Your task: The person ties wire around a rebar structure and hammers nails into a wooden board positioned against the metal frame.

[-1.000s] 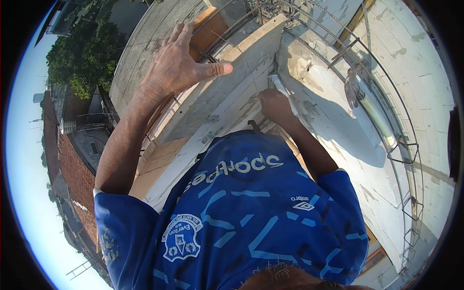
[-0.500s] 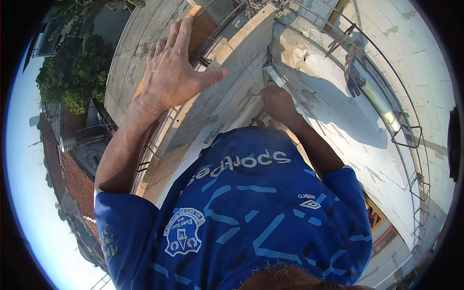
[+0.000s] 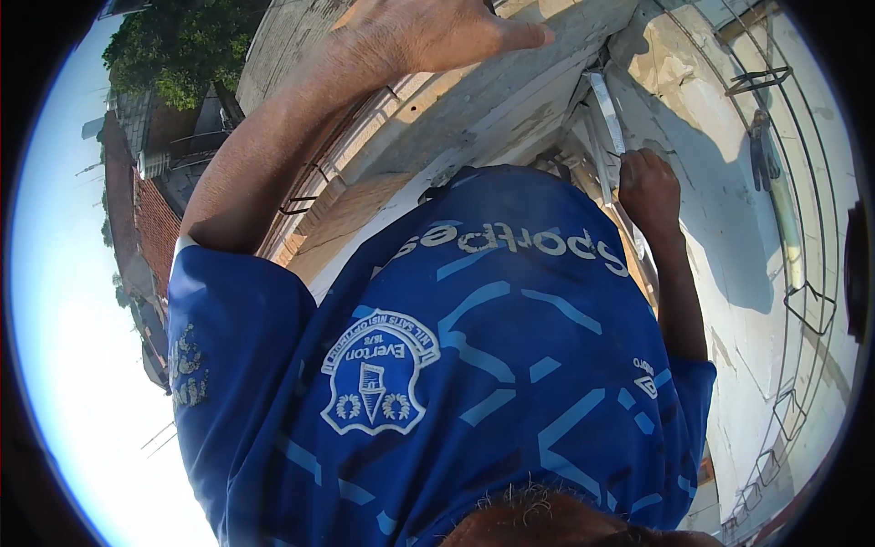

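on top of the wall (image 3: 510,100), our left hand (image 3: 428,32) had slid further along, spread flat; our right hand (image 3: 649,187) stayed clenched round the metal bar (image 3: 606,114).

My left arm stretched up and forward, bare from the short blue sleeve, and the left hand (image 3: 428,32) lay open and flat, palm down, with the thumb pointing to the right side. My right arm was bent beside my chest, and the right hand (image 3: 649,187) was closed in a fist, the knuckles turned up.
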Action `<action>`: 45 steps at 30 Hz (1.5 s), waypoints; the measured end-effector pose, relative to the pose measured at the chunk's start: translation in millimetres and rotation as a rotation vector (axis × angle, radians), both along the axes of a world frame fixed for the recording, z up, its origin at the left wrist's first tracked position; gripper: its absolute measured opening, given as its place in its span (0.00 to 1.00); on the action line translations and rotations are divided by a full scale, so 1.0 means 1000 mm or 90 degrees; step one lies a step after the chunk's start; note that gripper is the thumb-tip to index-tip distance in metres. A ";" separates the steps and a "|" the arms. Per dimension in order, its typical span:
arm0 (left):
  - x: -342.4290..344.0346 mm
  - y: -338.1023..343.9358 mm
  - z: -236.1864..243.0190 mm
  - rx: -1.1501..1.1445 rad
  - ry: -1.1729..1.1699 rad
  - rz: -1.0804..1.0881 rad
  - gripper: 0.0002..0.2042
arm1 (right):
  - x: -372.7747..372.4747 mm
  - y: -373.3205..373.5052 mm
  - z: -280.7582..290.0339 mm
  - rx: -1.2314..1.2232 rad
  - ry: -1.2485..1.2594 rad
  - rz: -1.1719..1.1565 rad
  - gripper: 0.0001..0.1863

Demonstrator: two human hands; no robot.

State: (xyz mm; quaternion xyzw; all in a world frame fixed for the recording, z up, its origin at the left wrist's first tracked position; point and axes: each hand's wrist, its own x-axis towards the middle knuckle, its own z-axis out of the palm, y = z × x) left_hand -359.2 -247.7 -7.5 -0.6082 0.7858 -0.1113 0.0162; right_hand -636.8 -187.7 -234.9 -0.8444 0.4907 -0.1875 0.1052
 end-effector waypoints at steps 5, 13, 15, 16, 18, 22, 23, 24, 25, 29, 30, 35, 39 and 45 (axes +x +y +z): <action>0.008 -0.008 -0.004 0.080 0.027 0.018 0.51 | -0.027 0.028 0.049 0.032 -0.009 -0.003 0.01; 0.017 -0.011 -0.013 0.036 0.010 -0.029 0.48 | -0.057 0.063 0.130 0.028 0.029 0.029 0.03; 0.017 -0.008 -0.015 0.049 -0.002 -0.012 0.50 | -0.063 0.069 0.154 0.065 0.018 0.033 0.03; 0.017 -0.008 -0.014 0.065 0.007 -0.009 0.51 | -0.067 0.071 0.167 0.065 0.017 0.031 0.03; 0.017 -0.010 -0.012 0.068 0.012 -0.012 0.51 | -0.075 0.071 0.192 0.068 -0.035 0.040 0.04; 0.013 -0.010 -0.005 0.080 -0.002 0.012 0.53 | -0.077 0.068 0.228 0.071 -0.184 0.116 0.05; 0.013 -0.011 -0.004 0.089 0.004 0.012 0.54 | -0.077 0.066 0.235 0.051 -0.178 0.108 0.05; 0.012 -0.011 -0.004 0.085 0.004 0.005 0.54 | -0.079 0.063 0.243 0.032 -0.195 0.123 0.06; 0.012 -0.011 -0.004 0.096 0.020 0.009 0.53 | -0.081 0.061 0.249 0.021 -0.216 0.137 0.07; 0.012 -0.012 -0.006 0.092 0.037 0.020 0.53 | -0.085 0.058 0.261 0.009 -0.174 0.130 0.05; 0.013 -0.012 -0.006 0.094 0.046 0.014 0.53 | -0.086 0.057 0.261 0.007 -0.162 0.126 0.05; 0.013 -0.012 -0.008 0.075 0.078 0.001 0.52 | -0.088 0.056 0.245 -0.016 -0.121 0.094 0.05; 0.012 -0.012 -0.008 0.078 0.065 -0.010 0.49 | -0.086 0.057 0.212 -0.002 -0.052 0.033 0.06; 0.008 -0.011 -0.006 0.081 0.062 -0.008 0.47 | -0.079 0.062 0.149 0.008 0.001 -0.036 0.05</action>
